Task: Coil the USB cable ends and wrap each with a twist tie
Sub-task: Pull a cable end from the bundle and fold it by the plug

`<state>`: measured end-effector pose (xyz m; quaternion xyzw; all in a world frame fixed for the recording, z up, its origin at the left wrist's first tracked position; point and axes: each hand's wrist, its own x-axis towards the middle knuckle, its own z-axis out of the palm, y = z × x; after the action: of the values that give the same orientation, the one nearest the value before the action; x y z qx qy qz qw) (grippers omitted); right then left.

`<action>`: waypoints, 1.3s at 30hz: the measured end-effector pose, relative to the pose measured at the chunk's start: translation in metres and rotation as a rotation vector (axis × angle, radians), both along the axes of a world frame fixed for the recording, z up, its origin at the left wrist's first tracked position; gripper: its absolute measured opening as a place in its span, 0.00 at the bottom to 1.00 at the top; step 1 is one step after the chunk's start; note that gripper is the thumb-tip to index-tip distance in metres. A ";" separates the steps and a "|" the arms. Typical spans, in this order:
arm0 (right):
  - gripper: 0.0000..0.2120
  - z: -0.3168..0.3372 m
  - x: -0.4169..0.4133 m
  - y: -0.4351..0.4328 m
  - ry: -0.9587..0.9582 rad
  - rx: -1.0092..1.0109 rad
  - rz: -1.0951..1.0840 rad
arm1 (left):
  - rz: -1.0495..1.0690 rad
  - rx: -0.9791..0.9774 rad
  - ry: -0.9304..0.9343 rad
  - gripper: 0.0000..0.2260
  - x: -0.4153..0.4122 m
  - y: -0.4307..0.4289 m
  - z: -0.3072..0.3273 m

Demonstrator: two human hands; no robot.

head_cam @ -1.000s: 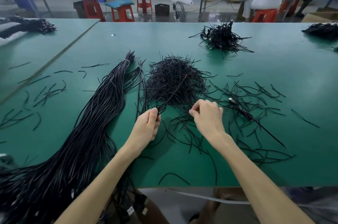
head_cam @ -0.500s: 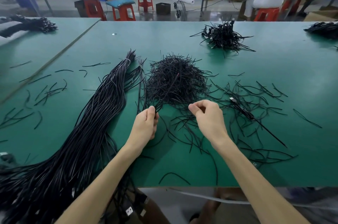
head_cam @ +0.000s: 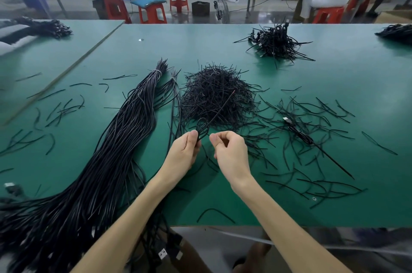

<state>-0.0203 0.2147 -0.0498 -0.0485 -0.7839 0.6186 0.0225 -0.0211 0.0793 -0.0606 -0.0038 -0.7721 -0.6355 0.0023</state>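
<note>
My left hand [head_cam: 184, 150] grips a small coiled loop of black USB cable [head_cam: 201, 127]. Its thin tail sticks up and to the right, over the heap of black twist ties [head_cam: 216, 99]. My right hand [head_cam: 231, 152] is close beside the loop, fingers curled, thumb and forefinger pinched on a thin twist tie that the fingers mostly hide. A thick bundle of long black USB cables [head_cam: 111, 161] lies to the left and runs off the table's near edge.
Loose twist ties [head_cam: 312, 183] are scattered right of my hands around a single cable with a USB plug [head_cam: 287, 120]. A pile of tied cables [head_cam: 278, 43] sits far right on the green table [head_cam: 223, 50]. More ties [head_cam: 60, 110] lie at the left.
My right hand lifted from the scattered ties and moved left, toward the coil. My left hand raised the loop a little, and its tail shows again over the tie heap.
</note>
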 end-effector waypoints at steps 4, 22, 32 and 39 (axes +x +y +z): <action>0.06 -0.002 0.004 -0.002 0.033 0.063 0.029 | 0.009 0.038 -0.002 0.18 -0.001 -0.002 -0.002; 0.27 0.014 -0.011 0.014 0.045 -0.085 0.489 | -0.127 0.124 -0.094 0.24 0.003 -0.008 -0.001; 0.16 0.006 -0.006 0.022 0.215 0.148 0.447 | -0.110 0.192 -0.118 0.22 0.007 -0.007 0.003; 0.09 0.009 -0.004 0.024 0.362 0.333 0.325 | -0.129 0.176 -0.138 0.21 0.008 -0.005 0.002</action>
<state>-0.0243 0.2389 -0.0408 0.1934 -0.8554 0.4754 0.0703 -0.0136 0.0739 -0.0581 -0.0094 -0.7097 -0.6985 -0.0914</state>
